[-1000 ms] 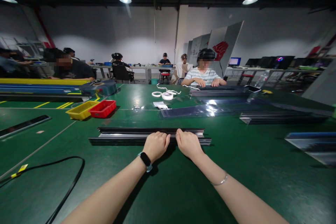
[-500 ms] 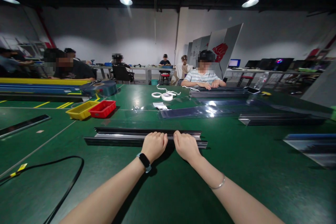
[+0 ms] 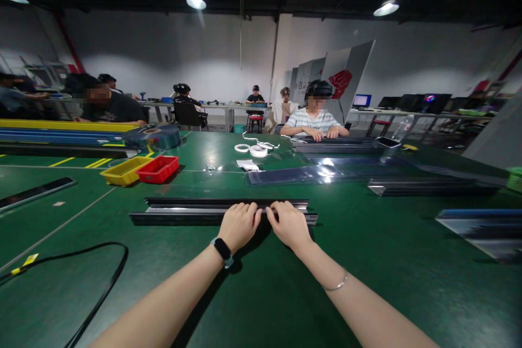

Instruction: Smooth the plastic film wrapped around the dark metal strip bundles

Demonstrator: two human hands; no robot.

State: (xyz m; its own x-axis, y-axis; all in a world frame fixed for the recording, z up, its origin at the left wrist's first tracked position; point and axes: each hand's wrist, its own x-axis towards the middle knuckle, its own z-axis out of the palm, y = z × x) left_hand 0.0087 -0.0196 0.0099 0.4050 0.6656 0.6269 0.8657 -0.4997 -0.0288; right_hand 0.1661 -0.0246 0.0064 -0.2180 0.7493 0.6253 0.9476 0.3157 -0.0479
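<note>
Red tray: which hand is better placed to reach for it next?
Probably the left hand: it is nearer the red tray, while the right hand is farther right. Both touch the black channel.

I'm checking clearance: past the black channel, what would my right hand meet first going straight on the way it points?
Beyond the black channel, your right hand would probably first meet the clear strip near its left end, though depth is unclear.

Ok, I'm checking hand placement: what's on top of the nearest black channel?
The left hand and right hand lie over the black channel; the stretch beneath them is covered from view.
</note>
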